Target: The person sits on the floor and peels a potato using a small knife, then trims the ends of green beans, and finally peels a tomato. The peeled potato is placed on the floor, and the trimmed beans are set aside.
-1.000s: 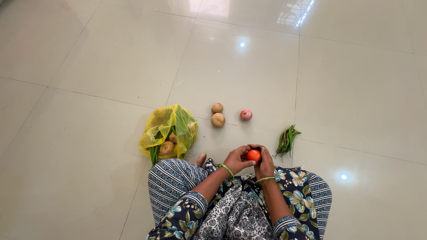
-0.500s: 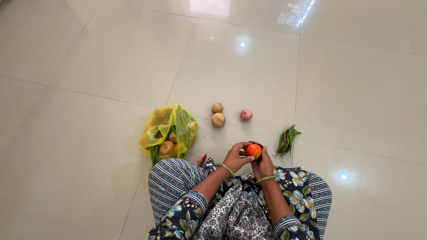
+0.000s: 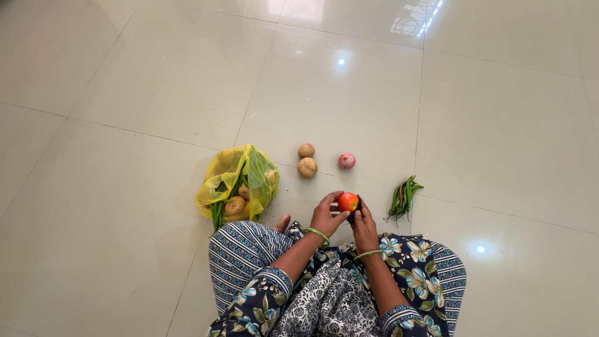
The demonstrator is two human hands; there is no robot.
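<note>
I sit on a tiled floor and hold a red tomato (image 3: 348, 201) just above it, in front of my knees. My left hand (image 3: 326, 216) cups the tomato from the left. From the right and below, my right hand (image 3: 363, 226) grips it with the fingers closed around it. Both wrists wear green bangles. Two brown potatoes (image 3: 306, 160) lie on the floor just beyond my hands, with a pink onion (image 3: 347, 161) to their right. A bunch of green chillies (image 3: 402, 198) lies right of my right hand.
A yellow plastic bag (image 3: 237, 181) with potatoes and green vegetables in it sits on the floor to the left of my left knee. My lap is covered in patterned blue and floral cloth (image 3: 324, 293). Glossy tiles (image 3: 156, 75) spread out all around.
Both hands have shifted slightly forward with the tomato and turned it a little between them. Everything on the floor has stayed where it was.
</note>
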